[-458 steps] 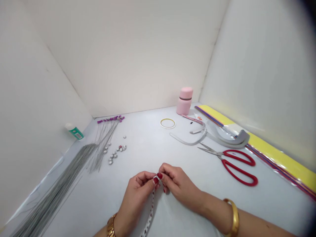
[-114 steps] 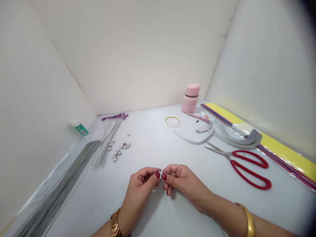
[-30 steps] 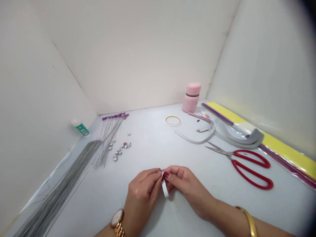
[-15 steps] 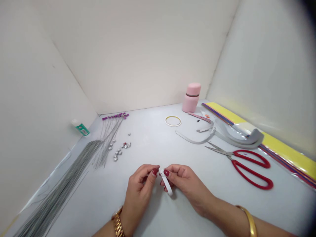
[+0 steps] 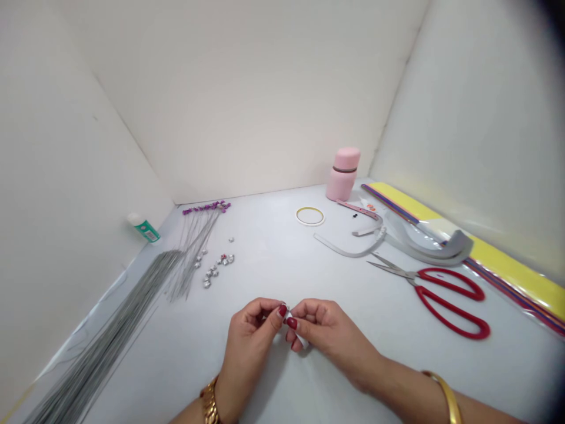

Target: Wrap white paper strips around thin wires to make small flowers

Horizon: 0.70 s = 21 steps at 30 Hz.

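Note:
Between my fingertips is a narrow white paper strip (image 5: 303, 341), folded small at its upper end and mostly covered by the fingers. My left hand (image 5: 258, 330) pinches the folded end between thumb and index finger. From the other side, my right hand (image 5: 324, 324) presses the strip with its thumb against the curled fingers, and the loose part hangs below. Both hands are close together above the white table's front part. Several small silver folded stars (image 5: 214, 272) lie to the left, beyond my left hand.
Red-handled scissors (image 5: 412, 275) lie open at right, near curled grey-white strips (image 5: 348, 254) and yellow packs (image 5: 507, 259). A tape ring (image 5: 309, 217) and pink bottle (image 5: 343, 175) stand further back. At left are grey wires (image 5: 110, 330), purple-tipped stems (image 5: 207, 209) and a glue stick (image 5: 145, 228).
My left thumb and index finger have closed on the folded end. My right thumb has moved slightly down and left, and less of the strip shows.

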Tool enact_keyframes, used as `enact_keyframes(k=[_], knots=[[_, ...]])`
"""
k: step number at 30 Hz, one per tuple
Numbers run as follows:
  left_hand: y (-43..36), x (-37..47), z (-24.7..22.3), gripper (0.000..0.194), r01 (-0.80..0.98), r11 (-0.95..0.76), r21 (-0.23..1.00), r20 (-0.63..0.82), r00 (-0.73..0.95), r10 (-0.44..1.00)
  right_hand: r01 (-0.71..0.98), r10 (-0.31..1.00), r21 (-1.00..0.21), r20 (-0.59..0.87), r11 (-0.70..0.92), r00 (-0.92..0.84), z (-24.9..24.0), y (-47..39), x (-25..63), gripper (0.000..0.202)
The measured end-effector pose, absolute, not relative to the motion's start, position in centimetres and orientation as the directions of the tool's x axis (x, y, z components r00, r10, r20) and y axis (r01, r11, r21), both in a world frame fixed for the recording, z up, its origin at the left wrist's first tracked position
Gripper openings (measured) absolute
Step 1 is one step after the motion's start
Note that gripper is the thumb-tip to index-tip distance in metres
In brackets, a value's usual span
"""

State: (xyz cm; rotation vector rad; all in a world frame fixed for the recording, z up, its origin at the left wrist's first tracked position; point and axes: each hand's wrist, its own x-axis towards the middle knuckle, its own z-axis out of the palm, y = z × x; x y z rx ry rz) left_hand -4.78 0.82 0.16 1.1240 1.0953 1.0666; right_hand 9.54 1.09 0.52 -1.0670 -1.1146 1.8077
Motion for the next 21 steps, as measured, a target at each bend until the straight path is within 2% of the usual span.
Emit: enact_keyframes(k=[5, 8, 10, 13, 16, 21], knots=[[0.56, -4.89, -0.16, 0.010, -0.008, 0.047, 0.999, -0.045, 0.129, 0.991, -0.204, 0.880, -0.910, -0.262, -0.362, -0.396, 0.61, 1.00, 9.46, 0.026], [0.42, -5.26, -0.18, 0.008, 0.178, -0.132, 0.975, 0.118, 0.087, 0.989, -0.241, 0.879, -0.900, -0.244, -0.363, -0.410, 0.73, 0.96, 9.47, 0.026], [0.34, -5.49, -0.04, 0.010, 0.291, -0.261, 0.920, 0.237, 0.116, 0.964, -0.265, 0.885, -0.896, -0.234, -0.358, -0.403, 0.81, 0.95, 9.48, 0.026], [0.27, -5.62, 0.16, 0.013, 0.327, -0.358, 0.875, 0.312, 0.186, 0.932, -0.272, 0.897, -0.893, -0.249, -0.358, -0.365, 0.91, 1.01, 9.47, 0.028], [0.32, -5.54, 0.08, 0.014, 0.283, -0.329, 0.901, 0.277, 0.209, 0.938, -0.275, 0.906, -0.893, -0.258, -0.356, -0.337, 0.96, 1.10, 9.41, 0.030], [0.52, -5.32, -0.31, 0.012, 0.083, -0.090, 0.992, 0.076, 0.163, 0.984, -0.302, 0.908, -0.879, -0.270, -0.369, -0.322, 0.90, 1.15, 9.36, 0.030]])
